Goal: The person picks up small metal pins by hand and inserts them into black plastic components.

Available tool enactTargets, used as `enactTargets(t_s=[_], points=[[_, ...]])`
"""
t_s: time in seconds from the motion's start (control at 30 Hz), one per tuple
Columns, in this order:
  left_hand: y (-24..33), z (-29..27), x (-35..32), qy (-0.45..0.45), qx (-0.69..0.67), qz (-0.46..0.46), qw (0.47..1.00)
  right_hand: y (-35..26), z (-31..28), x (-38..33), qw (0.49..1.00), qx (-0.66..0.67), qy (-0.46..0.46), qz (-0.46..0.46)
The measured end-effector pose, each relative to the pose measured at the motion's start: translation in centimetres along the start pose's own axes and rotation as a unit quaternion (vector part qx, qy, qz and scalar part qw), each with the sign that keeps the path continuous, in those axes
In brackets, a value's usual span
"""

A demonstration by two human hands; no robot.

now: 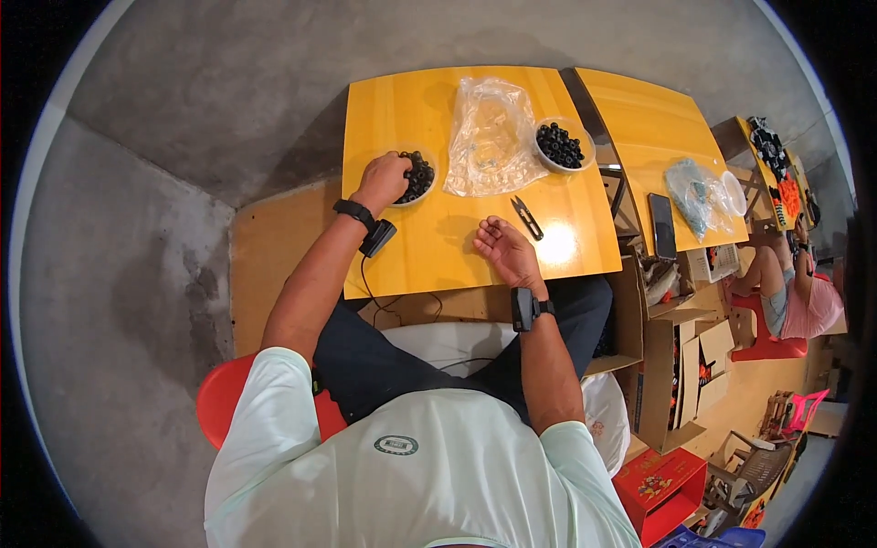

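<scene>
Evidently my left hand dips into the left bowl, fingertips at the black beads, though from here I cannot tell whether it pinches one; my right hand is loosely curled by the near side of the yellow tabletop, nothing visible in it (something small could be hidden); the bowls probably keep loose beads from rolling; the snips lie near my right hand, presumably for easy reach; the clear bag lies just beside the right bowl, also bead-filled; the surface is glossy, against a grey wall; rightward, a co-worker sits on a red stool.
</scene>
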State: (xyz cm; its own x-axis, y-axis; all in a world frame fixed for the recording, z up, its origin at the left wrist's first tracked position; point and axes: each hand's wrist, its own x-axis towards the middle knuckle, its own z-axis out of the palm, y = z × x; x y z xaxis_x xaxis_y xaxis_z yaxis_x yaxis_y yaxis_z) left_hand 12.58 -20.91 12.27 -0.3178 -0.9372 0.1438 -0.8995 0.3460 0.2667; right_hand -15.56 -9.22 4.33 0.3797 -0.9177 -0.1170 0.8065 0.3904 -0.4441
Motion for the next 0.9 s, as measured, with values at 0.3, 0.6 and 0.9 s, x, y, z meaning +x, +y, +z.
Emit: enactTargets(t_s=[0.3, 0.6, 0.9], points=[[-1.1, -0.4, 0.0, 0.021, -0.054, 0.043, 0.997, 0.0, 0.1, -0.1, 1.0, -0.003, 0.011, -0.001], [-3.6, -1.2, 0.3, 0.005, -0.348, -0.13, 0.928, 0.1, -0.1, 0.0, 1.0, -0.007, 0.015, -0.001], [-1.3, -1.5, 0.1, 0.01, -0.182, -0.002, 0.983, 0.1, -0.4, 0.1, 1.0, 0.001, 0.009, 0.0]])
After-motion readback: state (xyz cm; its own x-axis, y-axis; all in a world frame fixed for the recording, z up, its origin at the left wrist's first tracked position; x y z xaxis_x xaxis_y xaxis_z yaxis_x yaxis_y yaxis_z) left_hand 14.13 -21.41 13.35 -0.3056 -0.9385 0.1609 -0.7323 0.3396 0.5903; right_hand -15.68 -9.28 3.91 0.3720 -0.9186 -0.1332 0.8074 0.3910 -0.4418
